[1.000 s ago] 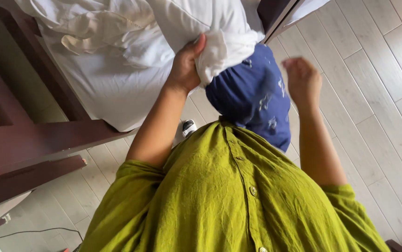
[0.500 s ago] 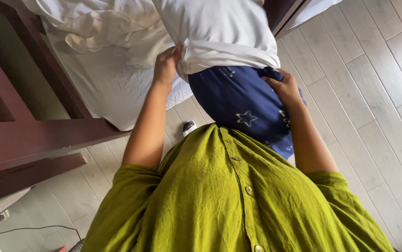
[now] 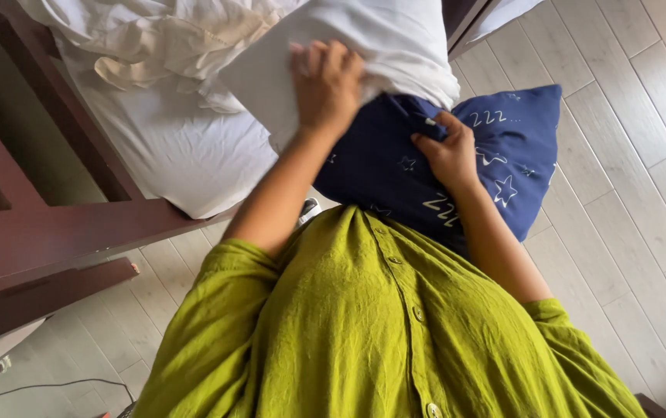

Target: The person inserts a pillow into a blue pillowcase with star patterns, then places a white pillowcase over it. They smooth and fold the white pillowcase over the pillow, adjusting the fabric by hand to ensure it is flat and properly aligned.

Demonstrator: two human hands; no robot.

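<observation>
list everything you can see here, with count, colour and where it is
pillow: 1, white, top centre, partly pushed into the pillowcase
pillowcase: 1, dark blue with white stars, centre right, over the pillow's lower end
bedding: rumpled, white and cream, top left on the mattress
mattress: 1, white, left of centre
bed frame: dark brown wood, left side
floor: pale planks, right and bottom left
cable: 1, dark, bottom left on the floor
shirt: 1, olive green, buttoned, bottom centre
left hand: pressing on the pillow
right hand: gripping the pillowcase edge
</observation>
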